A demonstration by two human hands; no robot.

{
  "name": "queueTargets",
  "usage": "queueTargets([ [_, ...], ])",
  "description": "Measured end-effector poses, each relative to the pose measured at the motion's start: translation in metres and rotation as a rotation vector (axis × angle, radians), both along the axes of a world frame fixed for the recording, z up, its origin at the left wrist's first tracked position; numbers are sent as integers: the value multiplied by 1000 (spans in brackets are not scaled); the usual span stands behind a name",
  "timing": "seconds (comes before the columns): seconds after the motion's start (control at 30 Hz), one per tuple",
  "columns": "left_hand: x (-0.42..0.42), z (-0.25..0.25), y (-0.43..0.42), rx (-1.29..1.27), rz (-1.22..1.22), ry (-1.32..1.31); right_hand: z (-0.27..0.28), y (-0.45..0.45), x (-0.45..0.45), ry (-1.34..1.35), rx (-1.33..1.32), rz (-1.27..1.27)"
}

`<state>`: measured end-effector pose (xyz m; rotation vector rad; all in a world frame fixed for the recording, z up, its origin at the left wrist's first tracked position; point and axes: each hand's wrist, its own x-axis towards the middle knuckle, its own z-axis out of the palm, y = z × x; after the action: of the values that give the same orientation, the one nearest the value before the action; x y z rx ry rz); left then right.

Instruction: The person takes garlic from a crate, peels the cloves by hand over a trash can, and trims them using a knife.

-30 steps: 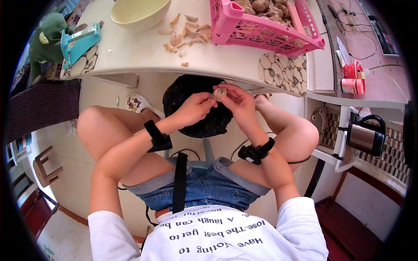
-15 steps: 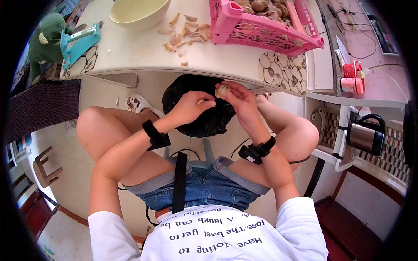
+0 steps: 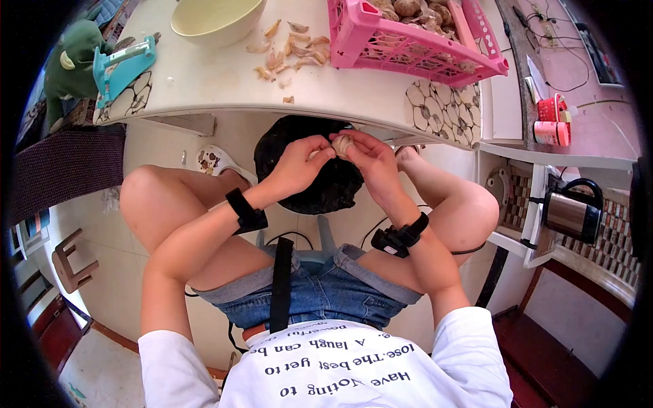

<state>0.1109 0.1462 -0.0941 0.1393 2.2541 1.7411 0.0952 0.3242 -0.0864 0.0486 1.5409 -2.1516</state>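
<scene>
Head view, looking down past a seated person's lap: the right hand (image 3: 376, 161) grips a whole garlic bulb (image 3: 342, 145) between thumb and fingers. The left hand (image 3: 303, 164) is partly curled, its thumb and fingertips brought up against the left side of the bulb; whether they pinch a piece of it is too small to tell. The bulb is held above the right part of a container lined with a black bag (image 3: 316, 194), which stands between the person's knees, just in front of the counter (image 3: 224, 85). Each wrist wears a black strap.

On the counter, a pale yellow bowl (image 3: 218, 27) sits at the far left of centre. Beside it lies a scatter of loose garlic cloves (image 3: 275, 62), and to their right stands a pink plastic crate (image 3: 345, 41) holding more bulbs (image 3: 408, 8). A teal stand-like object (image 3: 126, 71) is at the counter's left end, next to a green plush toy (image 3: 75, 54). The person wears denim shorts (image 3: 320, 292) and a white printed shirt (image 3: 326, 374). Off to the right is a metal kettle (image 3: 570, 216) with a black handle.
</scene>
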Motion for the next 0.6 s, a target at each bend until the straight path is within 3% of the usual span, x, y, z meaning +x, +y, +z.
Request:
queueTargets([
  [0.27,-2,-3,-1,138,-20,-133,5,7,-5,-176,-223,-11],
  [0.37,1,-18,-4,-59,-25,73,1,9,-5,-117,-170,-7],
  [0.47,3,-12,-5,-126,58,-78,1,6,-4,-21,-71,-52],
  [0.53,-2,-6,-6,-3,-25,-107,4,4,-2,146,163,-23],
  [0.6,-4,-3,-5,11,-36,-171,6,2,1,142,169,-18],
])
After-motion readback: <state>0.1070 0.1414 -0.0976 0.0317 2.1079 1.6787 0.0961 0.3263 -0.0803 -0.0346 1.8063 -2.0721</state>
